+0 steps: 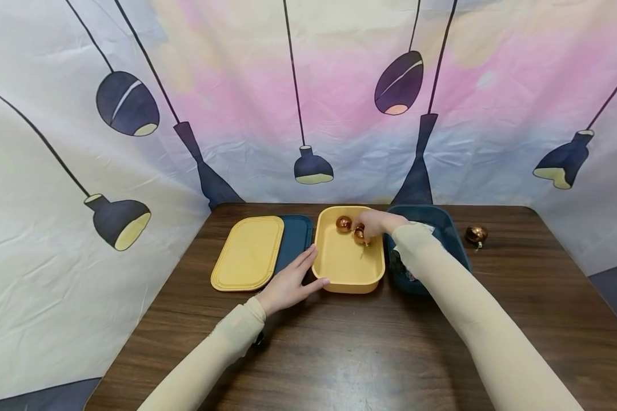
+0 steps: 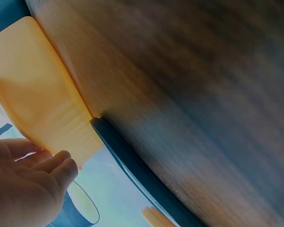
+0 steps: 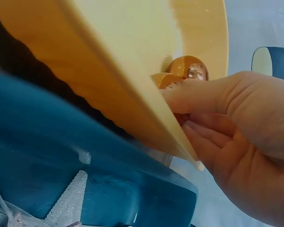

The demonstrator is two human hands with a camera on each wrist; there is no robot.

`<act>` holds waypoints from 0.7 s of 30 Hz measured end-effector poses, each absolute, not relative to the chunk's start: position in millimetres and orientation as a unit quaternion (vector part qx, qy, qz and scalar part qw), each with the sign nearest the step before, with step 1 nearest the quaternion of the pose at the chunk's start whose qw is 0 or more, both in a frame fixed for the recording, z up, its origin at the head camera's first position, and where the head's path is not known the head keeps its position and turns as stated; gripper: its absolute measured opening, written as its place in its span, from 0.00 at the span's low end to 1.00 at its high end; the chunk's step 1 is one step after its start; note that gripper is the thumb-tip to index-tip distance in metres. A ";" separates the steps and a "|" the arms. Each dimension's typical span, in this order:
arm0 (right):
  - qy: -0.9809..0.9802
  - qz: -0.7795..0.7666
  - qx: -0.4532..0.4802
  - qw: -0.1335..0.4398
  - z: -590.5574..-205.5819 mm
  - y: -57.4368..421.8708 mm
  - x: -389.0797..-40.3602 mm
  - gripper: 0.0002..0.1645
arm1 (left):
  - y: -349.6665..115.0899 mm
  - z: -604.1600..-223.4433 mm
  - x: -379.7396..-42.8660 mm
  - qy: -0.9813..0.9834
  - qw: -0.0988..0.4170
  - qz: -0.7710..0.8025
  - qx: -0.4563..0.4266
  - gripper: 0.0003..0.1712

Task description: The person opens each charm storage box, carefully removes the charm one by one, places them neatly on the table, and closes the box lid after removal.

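Note:
In the head view a yellow rectangular bin (image 1: 348, 287) stands mid-table. My left hand (image 1: 287, 285) rests against its left side, fingers extended along the rim. Over the bin's back right part, my right hand (image 1: 375, 221) pinches a shiny copper bauble (image 1: 360, 236). A second copper bauble (image 1: 344, 224) lies just left of it in the bin. In the right wrist view the thumb of the right hand (image 3: 241, 123) covers part of the held bauble (image 3: 166, 80). The left wrist view shows the left hand (image 2: 26, 184) touching the bin's outer wall (image 2: 42, 80).
Right of the yellow bin stands a dark blue bin (image 1: 444, 220), with clear-wrapped items inside, partly hidden by the right forearm. Another copper bauble (image 1: 476, 234) lies on the table beyond it. To the left, a yellow lid (image 1: 249, 253) overlaps a dark blue lid (image 1: 295, 235).

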State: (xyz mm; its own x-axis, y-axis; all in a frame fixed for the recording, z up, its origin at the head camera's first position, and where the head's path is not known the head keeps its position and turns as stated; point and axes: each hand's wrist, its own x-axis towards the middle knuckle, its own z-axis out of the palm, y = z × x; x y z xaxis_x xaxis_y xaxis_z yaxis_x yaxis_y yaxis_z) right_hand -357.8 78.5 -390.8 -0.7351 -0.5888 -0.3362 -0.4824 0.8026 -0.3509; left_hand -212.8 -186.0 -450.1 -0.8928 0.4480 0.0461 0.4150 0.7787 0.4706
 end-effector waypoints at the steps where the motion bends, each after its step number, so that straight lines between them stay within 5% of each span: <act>1: 0.925 -0.115 -0.291 0.214 -392.0 77.6 -357.7 0.34 | -186.1 -449.7 -212.7 0.942 0.034 0.241 0.230 0.55; 21: 0.921 -0.080 -0.326 0.200 -400.8 71.7 -355.6 0.33 | -185.5 -450.5 -212.7 0.943 0.038 0.242 0.225 0.54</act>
